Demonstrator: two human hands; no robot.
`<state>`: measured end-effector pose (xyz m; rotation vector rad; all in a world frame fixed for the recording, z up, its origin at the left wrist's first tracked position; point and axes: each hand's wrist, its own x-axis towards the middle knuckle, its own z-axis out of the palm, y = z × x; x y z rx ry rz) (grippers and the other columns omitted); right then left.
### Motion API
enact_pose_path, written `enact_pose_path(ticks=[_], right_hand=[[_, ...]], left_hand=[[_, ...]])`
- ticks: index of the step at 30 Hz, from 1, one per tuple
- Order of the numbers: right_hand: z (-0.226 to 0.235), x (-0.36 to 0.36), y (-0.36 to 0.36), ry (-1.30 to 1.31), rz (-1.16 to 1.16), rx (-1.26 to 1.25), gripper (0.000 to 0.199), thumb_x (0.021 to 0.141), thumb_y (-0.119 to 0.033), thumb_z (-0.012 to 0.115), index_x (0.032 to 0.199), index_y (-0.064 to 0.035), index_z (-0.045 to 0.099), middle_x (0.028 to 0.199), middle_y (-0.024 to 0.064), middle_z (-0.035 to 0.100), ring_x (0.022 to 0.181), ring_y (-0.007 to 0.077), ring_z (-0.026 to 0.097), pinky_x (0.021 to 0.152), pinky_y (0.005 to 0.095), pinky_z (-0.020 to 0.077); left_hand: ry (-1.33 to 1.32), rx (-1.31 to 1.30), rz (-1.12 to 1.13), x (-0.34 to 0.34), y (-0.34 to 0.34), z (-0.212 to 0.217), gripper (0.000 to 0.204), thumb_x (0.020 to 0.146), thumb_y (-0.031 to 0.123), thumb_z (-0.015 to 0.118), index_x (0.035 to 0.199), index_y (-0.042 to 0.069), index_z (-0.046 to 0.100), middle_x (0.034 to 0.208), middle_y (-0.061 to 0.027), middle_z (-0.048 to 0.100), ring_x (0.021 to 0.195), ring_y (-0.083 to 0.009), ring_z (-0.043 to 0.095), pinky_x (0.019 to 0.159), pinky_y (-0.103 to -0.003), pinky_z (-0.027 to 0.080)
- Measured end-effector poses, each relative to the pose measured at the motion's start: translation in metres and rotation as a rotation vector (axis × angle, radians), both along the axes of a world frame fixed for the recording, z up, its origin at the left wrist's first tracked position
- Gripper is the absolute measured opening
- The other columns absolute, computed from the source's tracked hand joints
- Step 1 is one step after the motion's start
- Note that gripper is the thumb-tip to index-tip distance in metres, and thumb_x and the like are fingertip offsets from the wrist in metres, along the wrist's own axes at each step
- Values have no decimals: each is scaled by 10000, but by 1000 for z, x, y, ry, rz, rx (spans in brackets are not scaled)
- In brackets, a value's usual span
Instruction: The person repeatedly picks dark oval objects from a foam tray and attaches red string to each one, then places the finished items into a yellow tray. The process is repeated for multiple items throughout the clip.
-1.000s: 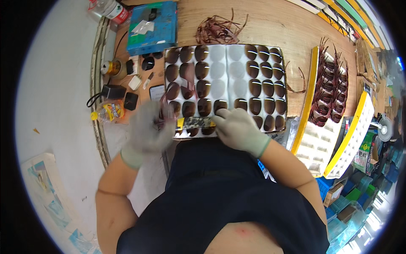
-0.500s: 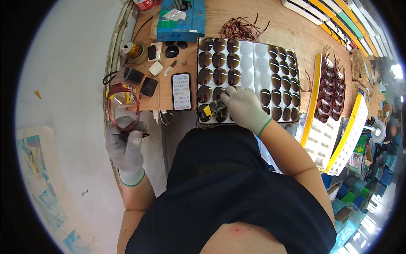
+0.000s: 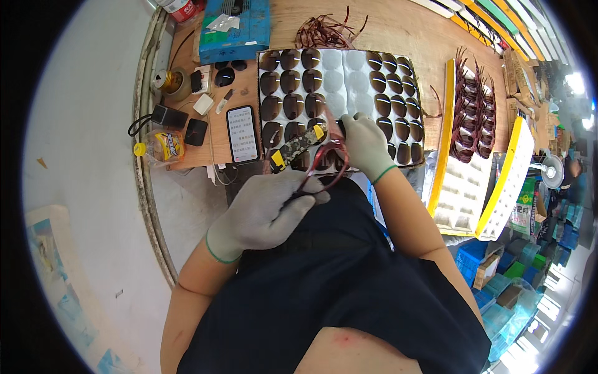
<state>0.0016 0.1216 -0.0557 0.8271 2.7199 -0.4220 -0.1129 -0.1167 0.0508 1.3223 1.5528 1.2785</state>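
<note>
My gloved left hand [image 3: 265, 212] is closed on a translucent red eyeglass frame [image 3: 336, 151], held in front of the lens tray's near edge. Just right of it, my gloved right hand [image 3: 369, 146] is over the tray, fingers pinched on a small dark piece that looks like a lens [image 3: 341, 128]. The white padded tray [image 3: 358, 87] carries rows of brown sunglass lenses [image 3: 293, 106] on both sides, with bare pockets down the middle. A camouflage-patterned tool with yellow ends [image 3: 299, 148] lies slantwise over the tray's near left part, partly behind the frame.
A phone [image 3: 242, 134], a clear packet [image 3: 167, 146], black boxes and a can [image 3: 168, 81] stand to the left. Behind are a blue box [image 3: 233, 31] and a pile of red temples [image 3: 327, 32]. Yellow-edged trays [image 3: 464, 193], one holding red frames [image 3: 476, 118], are at the right.
My left hand has brought the red frame rightward from beside the table to the tray's front. My right hand has moved right from the left-hand lenses, uncovering the camouflage tool. The view has shifted.
</note>
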Motion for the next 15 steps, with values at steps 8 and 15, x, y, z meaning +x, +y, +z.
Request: enact_pose_path(ticks=[8, 15], right_hand=[[33, 47, 39, 369, -67, -315, 292, 875, -126, 780, 1127, -31, 667, 1035, 180, 715, 945, 365, 719, 857, 432, 582], [95, 119, 52, 1072, -166, -775, 320, 921, 44, 725, 1231, 58, 647, 1042, 115, 724, 848, 148, 697, 788, 281, 559]], left_hand=[[-87, -137, 176, 48, 85, -1, 156, 1029, 54, 565, 1143, -28, 632, 932, -112, 751, 841, -161, 721, 785, -307, 572], [40, -100, 131, 71, 136, -2, 190, 1037, 84, 563, 1160, -48, 625, 877, -133, 742, 786, -235, 739, 727, -363, 563]])
